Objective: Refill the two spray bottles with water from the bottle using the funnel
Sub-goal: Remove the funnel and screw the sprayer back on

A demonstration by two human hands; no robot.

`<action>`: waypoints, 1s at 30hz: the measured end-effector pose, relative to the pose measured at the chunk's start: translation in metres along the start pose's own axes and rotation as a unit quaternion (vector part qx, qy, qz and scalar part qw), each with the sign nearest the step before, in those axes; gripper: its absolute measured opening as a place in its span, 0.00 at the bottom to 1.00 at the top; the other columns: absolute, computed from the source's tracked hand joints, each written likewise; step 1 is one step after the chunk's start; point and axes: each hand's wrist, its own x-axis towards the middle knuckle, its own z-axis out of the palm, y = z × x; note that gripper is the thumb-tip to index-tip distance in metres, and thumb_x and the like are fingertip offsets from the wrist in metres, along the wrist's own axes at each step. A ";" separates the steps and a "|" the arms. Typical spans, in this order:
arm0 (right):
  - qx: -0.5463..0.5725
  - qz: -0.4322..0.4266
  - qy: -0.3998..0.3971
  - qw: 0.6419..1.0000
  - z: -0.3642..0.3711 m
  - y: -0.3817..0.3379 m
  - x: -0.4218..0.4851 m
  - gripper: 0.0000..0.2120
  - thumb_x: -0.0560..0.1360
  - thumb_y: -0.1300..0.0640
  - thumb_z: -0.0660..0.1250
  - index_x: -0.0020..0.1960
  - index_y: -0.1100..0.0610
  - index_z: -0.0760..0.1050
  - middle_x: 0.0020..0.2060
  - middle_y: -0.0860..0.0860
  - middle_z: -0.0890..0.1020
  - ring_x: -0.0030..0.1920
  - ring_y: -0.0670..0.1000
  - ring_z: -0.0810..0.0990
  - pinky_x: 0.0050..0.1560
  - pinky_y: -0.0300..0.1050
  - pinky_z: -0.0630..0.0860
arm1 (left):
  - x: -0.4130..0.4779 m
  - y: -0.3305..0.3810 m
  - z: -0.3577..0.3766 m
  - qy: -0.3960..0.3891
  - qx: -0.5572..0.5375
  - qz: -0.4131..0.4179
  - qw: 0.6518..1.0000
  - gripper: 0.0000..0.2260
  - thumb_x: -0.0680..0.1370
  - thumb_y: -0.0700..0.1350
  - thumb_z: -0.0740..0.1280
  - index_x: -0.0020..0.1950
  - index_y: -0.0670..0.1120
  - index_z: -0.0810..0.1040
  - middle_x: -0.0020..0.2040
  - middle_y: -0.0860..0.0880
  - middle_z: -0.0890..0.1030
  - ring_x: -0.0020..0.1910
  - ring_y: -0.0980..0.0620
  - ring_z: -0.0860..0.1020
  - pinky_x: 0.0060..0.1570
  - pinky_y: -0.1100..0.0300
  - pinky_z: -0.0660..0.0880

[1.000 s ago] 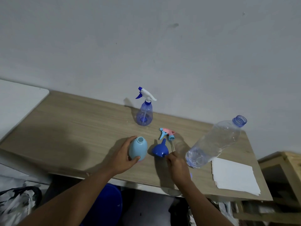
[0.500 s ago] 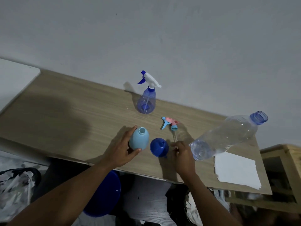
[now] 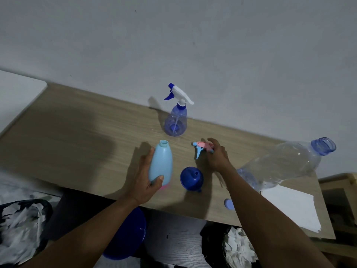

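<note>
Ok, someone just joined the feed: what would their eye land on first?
The left hand gripping the capless light blue bottle at the front middle of the table, and the right hand beside it, fingers curled on the pink-and-blue spray head. Next, the big clear water bottle, uncapped, at the right, and the dark blue funnel lying between the hands.

Wooden table against a plain grey wall, clutter underneath.
White paper sheets stacked at the table's front right corner; white surface beside the left end; wooden shelf unit beside the right end. Below: blue basin (partly hidden by the tabletop), crumpled paper in dark bags.
</note>
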 end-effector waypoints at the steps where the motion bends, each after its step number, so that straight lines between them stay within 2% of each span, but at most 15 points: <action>1: -0.004 -0.008 -0.004 1.000 -0.003 -0.001 -0.002 0.16 0.83 0.50 0.57 0.70 0.41 0.66 0.66 0.56 0.74 0.64 0.58 0.74 0.63 0.56 0.74 | 0.001 0.003 0.000 0.007 -0.009 0.003 1.000 0.37 0.76 0.63 0.64 0.79 0.56 0.50 0.73 0.75 0.53 0.71 0.73 0.59 0.65 0.78 0.59; 3: 0.008 -0.023 -0.016 1.000 -0.010 -0.003 -0.007 0.13 0.83 0.49 0.55 0.67 0.43 0.68 0.64 0.54 0.76 0.60 0.55 0.75 0.60 0.53 0.75 | 0.005 0.009 0.001 0.019 -0.026 0.007 0.999 0.33 0.77 0.64 0.61 0.78 0.64 0.49 0.74 0.74 0.54 0.72 0.71 0.58 0.67 0.77 0.58; 5: 0.044 -0.040 -0.014 0.998 -0.019 -0.010 -0.014 0.14 0.83 0.53 0.59 0.67 0.44 0.69 0.64 0.53 0.77 0.58 0.53 0.77 0.56 0.49 0.78 | 0.008 0.018 0.001 0.029 -0.024 0.015 0.999 0.33 0.77 0.58 0.63 0.77 0.68 0.49 0.74 0.74 0.54 0.72 0.72 0.58 0.67 0.77 0.58; 8: 0.110 -0.103 0.022 0.988 -0.041 -0.028 -0.026 0.22 0.80 0.65 0.61 0.72 0.53 0.68 0.60 0.52 0.76 0.52 0.47 0.78 0.46 0.35 0.75 | 0.015 0.032 0.001 0.032 -0.022 0.023 0.999 0.32 0.76 0.52 0.62 0.77 0.64 0.52 0.72 0.75 0.56 0.71 0.72 0.60 0.65 0.77 0.60; 9: 0.126 -0.126 0.039 0.983 -0.049 -0.036 -0.030 0.23 0.79 0.68 0.62 0.72 0.55 0.68 0.59 0.52 0.76 0.48 0.44 0.77 0.44 0.34 0.74 | 0.016 0.037 0.000 0.032 -0.027 0.028 0.999 0.31 0.76 0.52 0.62 0.77 0.63 0.54 0.72 0.75 0.57 0.71 0.71 0.61 0.65 0.76 0.60; 12: 0.190 -0.168 0.089 0.963 -0.078 -0.065 -0.047 0.23 0.77 0.69 0.65 0.69 0.54 0.69 0.51 0.51 0.79 0.43 0.46 0.75 0.40 0.34 0.73 | 0.021 0.055 -0.002 0.031 -0.043 0.042 0.998 0.32 0.75 0.53 0.63 0.76 0.67 0.54 0.73 0.71 0.60 0.72 0.64 0.65 0.68 0.68 0.65; 14: 0.230 -0.191 0.117 0.947 -0.099 -0.087 -0.061 0.22 0.77 0.66 0.67 0.69 0.53 0.69 0.48 0.49 0.78 0.42 0.48 0.75 0.40 0.35 0.74 | 0.024 0.071 -0.004 0.030 -0.052 0.051 0.997 0.32 0.75 0.54 0.63 0.76 0.69 0.54 0.73 0.70 0.62 0.71 0.62 0.67 0.66 0.66 0.67; 19: 0.300 -0.259 0.184 0.900 -0.155 -0.141 -0.100 0.23 0.76 0.57 0.71 0.69 0.48 0.70 0.52 0.54 0.83 0.42 0.48 0.78 0.43 0.42 0.76 | 0.028 0.120 -0.012 0.020 -0.060 0.097 0.993 0.32 0.75 0.53 0.63 0.76 0.69 0.55 0.73 0.69 0.63 0.71 0.61 0.68 0.66 0.65 0.68; 22: 0.334 -0.282 0.197 0.878 -0.185 -0.171 -0.130 0.24 0.77 0.53 0.71 0.70 0.46 0.69 0.55 0.54 0.82 0.48 0.54 0.82 0.46 0.48 0.78 | 0.026 0.147 -0.017 0.019 -0.053 0.127 0.990 0.32 0.75 0.53 0.64 0.76 0.69 0.56 0.75 0.68 0.62 0.73 0.60 0.66 0.68 0.67 0.66; 27: 0.376 -0.337 0.221 0.834 -0.220 -0.206 -0.182 0.22 0.81 0.56 0.64 0.73 0.48 0.66 0.56 0.52 0.81 0.53 0.53 0.83 0.46 0.44 0.77 | 0.018 0.176 -0.020 0.002 -0.046 0.168 0.985 0.31 0.75 0.53 0.64 0.76 0.68 0.57 0.77 0.60 0.63 0.74 0.52 0.67 0.69 0.53 0.70; 30: 0.347 -0.379 0.230 0.826 -0.229 -0.216 -0.208 0.22 0.81 0.57 0.64 0.74 0.49 0.65 0.57 0.52 0.80 0.51 0.50 0.83 0.48 0.42 0.79 | 0.010 0.193 -0.022 -0.004 -0.048 0.183 0.982 0.31 0.75 0.54 0.64 0.75 0.69 0.57 0.76 0.63 0.63 0.73 0.57 0.68 0.67 0.62 0.70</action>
